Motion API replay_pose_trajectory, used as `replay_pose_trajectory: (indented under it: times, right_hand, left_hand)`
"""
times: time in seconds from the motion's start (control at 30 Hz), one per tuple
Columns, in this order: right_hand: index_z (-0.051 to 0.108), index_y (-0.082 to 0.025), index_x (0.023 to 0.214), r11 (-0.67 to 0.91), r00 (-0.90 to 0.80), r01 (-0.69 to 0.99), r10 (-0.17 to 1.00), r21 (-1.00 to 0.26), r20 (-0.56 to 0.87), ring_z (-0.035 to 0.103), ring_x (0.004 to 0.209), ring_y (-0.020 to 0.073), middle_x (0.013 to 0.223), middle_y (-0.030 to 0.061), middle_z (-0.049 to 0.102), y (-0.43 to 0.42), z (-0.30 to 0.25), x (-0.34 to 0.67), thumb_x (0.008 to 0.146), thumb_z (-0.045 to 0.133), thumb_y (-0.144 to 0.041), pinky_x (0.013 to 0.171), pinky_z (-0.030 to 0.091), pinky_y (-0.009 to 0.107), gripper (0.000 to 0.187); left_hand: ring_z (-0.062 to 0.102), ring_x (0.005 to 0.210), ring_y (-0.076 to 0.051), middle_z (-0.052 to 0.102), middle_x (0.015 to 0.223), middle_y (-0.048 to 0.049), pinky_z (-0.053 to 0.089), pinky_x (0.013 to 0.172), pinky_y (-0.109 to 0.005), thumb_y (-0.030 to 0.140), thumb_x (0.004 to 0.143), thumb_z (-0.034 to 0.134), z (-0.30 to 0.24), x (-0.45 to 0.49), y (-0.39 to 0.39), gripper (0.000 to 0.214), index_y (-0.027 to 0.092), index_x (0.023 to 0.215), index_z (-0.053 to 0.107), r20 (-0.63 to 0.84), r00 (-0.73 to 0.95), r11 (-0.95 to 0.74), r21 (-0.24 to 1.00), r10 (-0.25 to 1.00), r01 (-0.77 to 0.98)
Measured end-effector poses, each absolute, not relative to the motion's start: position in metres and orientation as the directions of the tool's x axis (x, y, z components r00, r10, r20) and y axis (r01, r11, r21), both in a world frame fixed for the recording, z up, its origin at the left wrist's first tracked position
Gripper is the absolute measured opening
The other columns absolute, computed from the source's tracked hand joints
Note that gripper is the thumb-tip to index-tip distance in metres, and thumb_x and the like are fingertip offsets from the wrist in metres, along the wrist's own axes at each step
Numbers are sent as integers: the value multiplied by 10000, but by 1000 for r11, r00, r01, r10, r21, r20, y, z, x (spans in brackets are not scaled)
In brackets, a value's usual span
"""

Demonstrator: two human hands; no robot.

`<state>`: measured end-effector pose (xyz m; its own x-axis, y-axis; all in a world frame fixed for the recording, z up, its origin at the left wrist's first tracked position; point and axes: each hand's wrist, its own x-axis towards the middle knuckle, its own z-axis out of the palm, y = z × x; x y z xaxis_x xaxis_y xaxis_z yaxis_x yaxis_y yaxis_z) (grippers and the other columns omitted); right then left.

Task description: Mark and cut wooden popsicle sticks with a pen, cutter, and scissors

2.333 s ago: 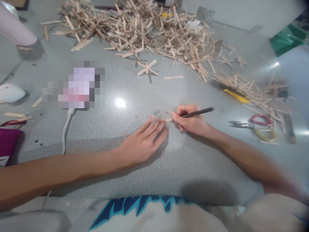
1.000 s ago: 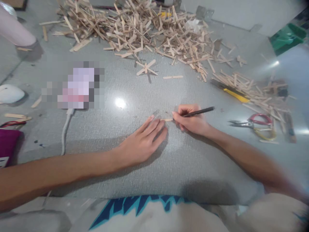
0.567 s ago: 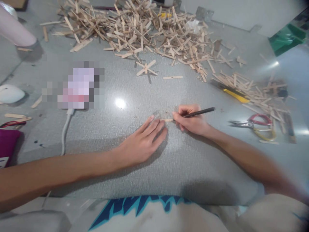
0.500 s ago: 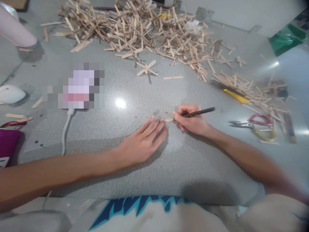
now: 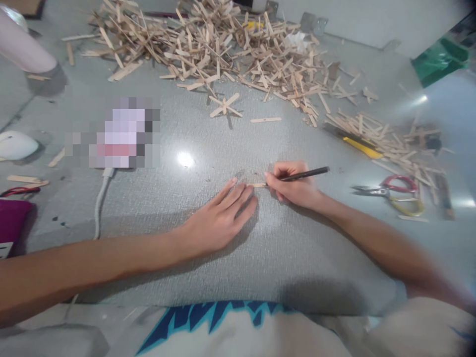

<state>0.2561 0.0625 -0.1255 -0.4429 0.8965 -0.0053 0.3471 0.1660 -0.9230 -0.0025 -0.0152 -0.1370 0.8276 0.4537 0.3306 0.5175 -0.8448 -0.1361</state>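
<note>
A small wooden craft stick point(image 5: 258, 185) lies on the grey table under the fingertips of my left hand point(image 5: 223, 218). That hand is flat, its fingers stretched out, and it covers the stick's left end. A dark pen point(image 5: 307, 174) is pinched in the fingers of my right hand point(image 5: 292, 184), slanting up to the right. The pen's tip is at the stick's right end, partly hidden by my fingers. Beyond my hands lie a single craft stick with a dark mark point(image 5: 266, 120) and a star of crossed sticks point(image 5: 225, 105).
A large heap of craft sticks point(image 5: 208, 44) spreads along the back. To the right are a yellow-and-black box cutter point(image 5: 362, 147), scissors point(image 5: 390, 191) and more sticks. On the left lie a blurred-out device point(image 5: 124, 131) with a white cable point(image 5: 99, 208), a white mouse point(image 5: 17, 145) and a purple item point(image 5: 13, 220).
The whole view has shifted very slightly to the left. My hands, the pen and the stick keep the same positions relative to one another.
</note>
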Motion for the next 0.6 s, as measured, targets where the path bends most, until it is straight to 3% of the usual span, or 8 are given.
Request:
replay_pose_trajectory:
  times: [0.6]
  right_hand:
    - [558,-225,614,131,-441,329,897,-935,-30,499,358,81,468,-43,600,63,-126,257,1029,792,-437,410,385,244,522]
  left_hand:
    - [678,1417,-407,709,1459,-299,496,1284,-598,37,1030,445,-137,-1,-16,454,-36,1434,639,341,820,-845,-114,460,522]
